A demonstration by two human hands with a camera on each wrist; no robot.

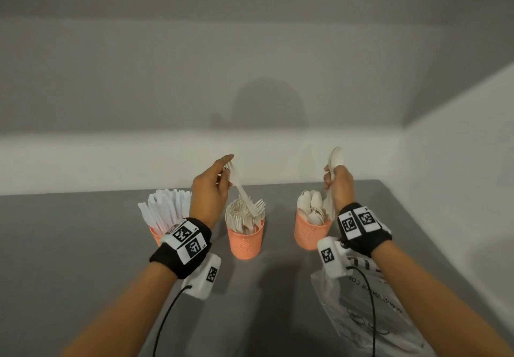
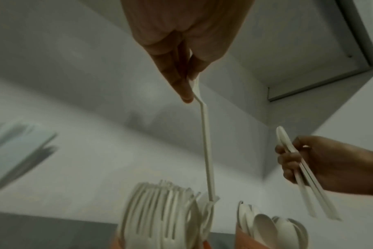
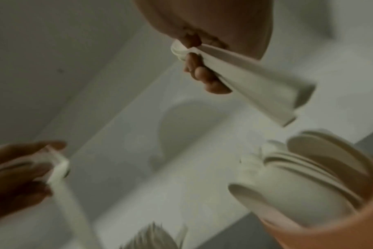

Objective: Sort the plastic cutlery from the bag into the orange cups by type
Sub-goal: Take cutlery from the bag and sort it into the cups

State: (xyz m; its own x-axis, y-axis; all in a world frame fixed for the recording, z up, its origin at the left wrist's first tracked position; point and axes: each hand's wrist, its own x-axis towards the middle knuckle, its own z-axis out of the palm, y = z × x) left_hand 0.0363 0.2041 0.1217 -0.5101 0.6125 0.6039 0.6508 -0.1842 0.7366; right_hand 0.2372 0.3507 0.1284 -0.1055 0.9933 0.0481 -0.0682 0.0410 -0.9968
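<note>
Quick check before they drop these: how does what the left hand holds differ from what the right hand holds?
The left hand pinches a single fork by its tined end, handle slanting down to the middle cup of forks. The right hand grips spoons, two going by the left wrist view, bowls up, handles hanging by the right cup of spoons. The fork is held at the fingertips; the spoons are in a closed fist. Both are off-white plastic.

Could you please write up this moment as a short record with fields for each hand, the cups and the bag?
left hand: pinches a fork by its tined end, handle down over the middle cup
right hand: grips spoons above the right cup
left cup: knives
middle cup: forks
right cup: spoons
bag: on the table, near right
</note>
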